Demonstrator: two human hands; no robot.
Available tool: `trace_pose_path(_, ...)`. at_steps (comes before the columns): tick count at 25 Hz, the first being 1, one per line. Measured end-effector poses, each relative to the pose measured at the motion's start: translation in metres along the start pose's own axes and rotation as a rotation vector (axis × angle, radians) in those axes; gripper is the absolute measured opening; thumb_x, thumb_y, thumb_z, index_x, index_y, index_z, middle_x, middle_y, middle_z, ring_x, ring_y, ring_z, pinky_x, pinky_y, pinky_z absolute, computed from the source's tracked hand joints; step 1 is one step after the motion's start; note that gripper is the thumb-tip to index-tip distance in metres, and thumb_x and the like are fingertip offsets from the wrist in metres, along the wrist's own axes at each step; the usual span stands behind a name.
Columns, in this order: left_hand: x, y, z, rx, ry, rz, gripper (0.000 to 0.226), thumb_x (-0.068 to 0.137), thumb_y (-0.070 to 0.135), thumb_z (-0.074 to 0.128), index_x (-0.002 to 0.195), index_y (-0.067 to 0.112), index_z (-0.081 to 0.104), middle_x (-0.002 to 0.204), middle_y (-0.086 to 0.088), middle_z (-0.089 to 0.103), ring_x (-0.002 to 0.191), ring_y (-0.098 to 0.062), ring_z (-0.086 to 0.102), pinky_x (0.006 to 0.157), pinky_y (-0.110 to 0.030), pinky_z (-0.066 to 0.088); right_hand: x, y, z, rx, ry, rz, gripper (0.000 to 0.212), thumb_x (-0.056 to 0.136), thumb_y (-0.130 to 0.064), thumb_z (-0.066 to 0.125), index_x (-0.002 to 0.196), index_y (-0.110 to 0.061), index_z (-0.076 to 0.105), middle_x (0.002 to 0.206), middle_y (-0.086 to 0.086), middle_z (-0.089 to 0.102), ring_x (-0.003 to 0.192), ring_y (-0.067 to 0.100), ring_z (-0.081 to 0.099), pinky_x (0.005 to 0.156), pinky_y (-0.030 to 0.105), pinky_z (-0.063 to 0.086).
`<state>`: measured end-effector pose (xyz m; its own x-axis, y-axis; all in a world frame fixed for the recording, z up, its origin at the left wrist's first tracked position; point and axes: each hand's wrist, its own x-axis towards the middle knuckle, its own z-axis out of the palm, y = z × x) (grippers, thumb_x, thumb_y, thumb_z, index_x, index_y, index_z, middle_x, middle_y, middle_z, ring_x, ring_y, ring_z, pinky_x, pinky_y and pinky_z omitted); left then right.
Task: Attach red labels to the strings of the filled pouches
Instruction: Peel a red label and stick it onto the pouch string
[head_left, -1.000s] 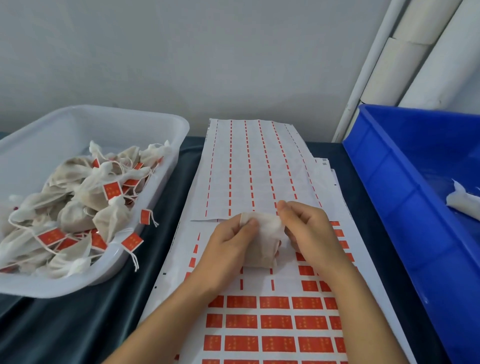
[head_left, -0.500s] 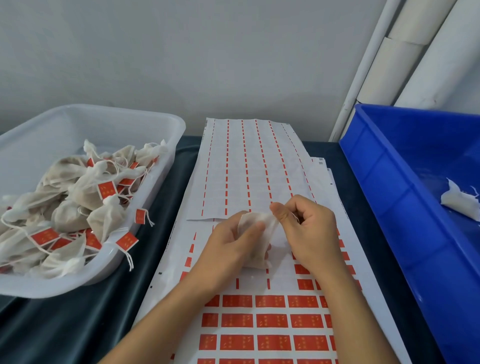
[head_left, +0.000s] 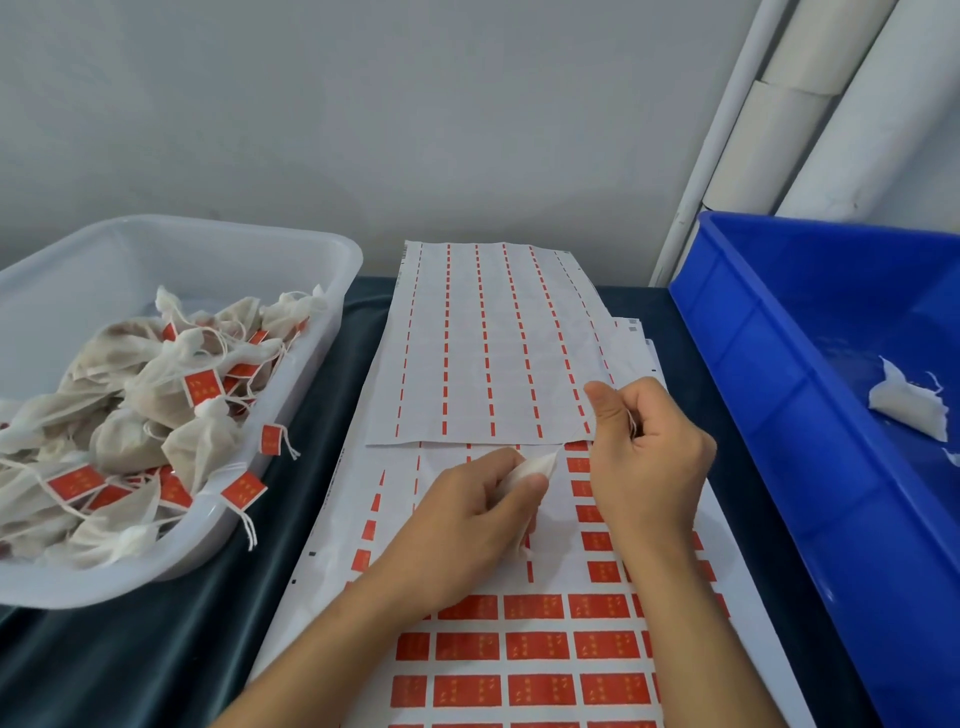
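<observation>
A: What does the head view show of the hands?
B: The left hand (head_left: 467, 525) grips a white pouch (head_left: 535, 467) over the label sheet (head_left: 535, 644); the right hand (head_left: 649, 457) is curled, pinching the pouch's string (head_left: 632, 422) just above

A: And around them?
B: Labelled pouches (head_left: 156, 405) fill the clear tub (head_left: 291, 260) at the left; a blue bin (head_left: 779, 415) stands at the right, a used sheet (head_left: 493, 343) lies behind, all on the dark counter (head_left: 156, 649)

Two bare forearms, no sleeves in view. Left hand (head_left: 467, 525) and right hand (head_left: 649, 467): ungloved, no rings, watch or bands visible; short, plain, unpainted nails on thumbs.
</observation>
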<state>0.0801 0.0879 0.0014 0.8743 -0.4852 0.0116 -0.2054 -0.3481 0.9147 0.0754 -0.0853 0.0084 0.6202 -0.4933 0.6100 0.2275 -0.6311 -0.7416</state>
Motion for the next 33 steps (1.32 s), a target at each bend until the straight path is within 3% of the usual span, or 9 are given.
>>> trace_pose_path(3,-0.002,-0.001,0.003,0.025,0.01,0.045,0.035,0.099,0.065,0.044,0.084,0.038,0.059,0.081,0.026,0.066,0.081,0.002,0.07,0.063,-0.007,0.049,0.0,-0.003,0.001,-0.021,0.05,0.002,0.028,0.094,-0.046,0.062,0.075,-0.027,0.054,0.072,-0.022,0.062,0.059,0.015,0.068,0.049,0.035,0.057)
trace_pose_path(8,-0.003,0.002,0.001,-0.046,-0.032,0.028,0.023,0.099,0.066,0.049,0.096,0.049,0.063,0.096,0.026,0.07,0.09,0.0,0.072,0.067,-0.011,0.054,0.004,-0.002,0.001,0.13,0.047,0.274,0.043,0.089,-0.062,0.056,0.073,-0.022,0.056,0.073,-0.014,0.07,0.065,0.011,0.071,0.051,0.016,0.054)
trace_pose_path(13,-0.007,0.013,-0.005,-0.146,-0.073,-0.101,0.02,0.081,0.085,0.028,0.091,0.087,0.044,0.097,0.064,0.045,0.096,0.034,0.048,0.064,0.009,0.037,0.007,0.0,0.004,0.25,-0.044,0.42,0.047,0.086,-0.065,0.055,0.082,-0.019,0.066,0.065,-0.012,0.068,0.058,0.006,0.066,0.049,0.012,0.049)
trace_pose_path(17,0.0,0.003,-0.002,-0.115,-0.116,-0.06,0.039,0.096,0.071,0.038,0.101,0.047,0.069,0.099,0.027,0.069,0.092,0.0,0.071,0.076,-0.015,0.059,0.006,0.0,0.001,0.291,-0.046,0.463,0.047,0.085,-0.067,0.055,0.081,-0.021,0.066,0.059,-0.01,0.062,0.05,0.002,0.056,0.048,0.012,0.047)
trace_pose_path(20,0.004,-0.001,-0.004,-0.099,-0.142,-0.054,0.028,0.104,0.058,0.045,0.09,0.047,0.066,0.093,0.022,0.068,0.087,-0.002,0.07,0.073,-0.013,0.055,0.004,-0.003,0.001,0.312,-0.058,0.482,0.048,0.082,-0.068,0.055,0.082,-0.022,0.066,0.061,-0.017,0.064,0.051,-0.001,0.061,0.048,0.011,0.047)
trace_pose_path(24,0.005,0.001,-0.009,-0.202,-0.104,-0.049,0.033,0.098,0.054,0.048,0.09,0.034,0.073,0.098,0.014,0.074,0.095,-0.01,0.07,0.087,-0.027,0.052,0.004,0.0,0.002,0.305,-0.114,0.485,0.047,0.089,-0.067,0.053,0.083,-0.022,0.066,0.061,-0.015,0.063,0.052,0.0,0.06,0.049,0.013,0.047)
trace_pose_path(27,0.005,0.001,-0.015,-0.349,-0.026,-0.033,0.035,0.106,0.039,0.048,0.092,0.02,0.074,0.1,0.001,0.078,0.102,-0.02,0.072,0.102,-0.043,0.049,0.001,0.005,0.005,0.198,-0.277,0.405,0.023,0.106,-0.043,0.051,0.096,-0.034,0.069,0.081,-0.015,0.068,0.076,-0.003,0.064,0.071,0.021,0.055)
trace_pose_path(29,0.006,0.0,-0.018,-0.391,0.027,-0.063,0.035,0.106,0.038,0.051,0.084,0.022,0.073,0.09,-0.006,0.076,0.099,-0.029,0.073,0.108,-0.052,0.048,-0.001,0.002,0.007,0.139,-0.361,0.344,0.026,0.107,-0.024,0.052,0.115,-0.045,0.066,0.108,-0.027,0.066,0.105,-0.012,0.058,0.084,0.015,0.047)
trace_pose_path(33,0.007,-0.001,-0.015,-0.359,0.032,-0.093,0.037,0.108,0.04,0.05,0.08,0.03,0.072,0.088,-0.008,0.075,0.096,-0.034,0.072,0.107,-0.055,0.052,-0.001,-0.003,0.001,0.276,-0.512,0.254,0.031,0.103,-0.027,0.051,0.124,-0.044,0.066,0.13,-0.031,0.062,0.124,-0.01,0.053,0.091,0.012,0.045)
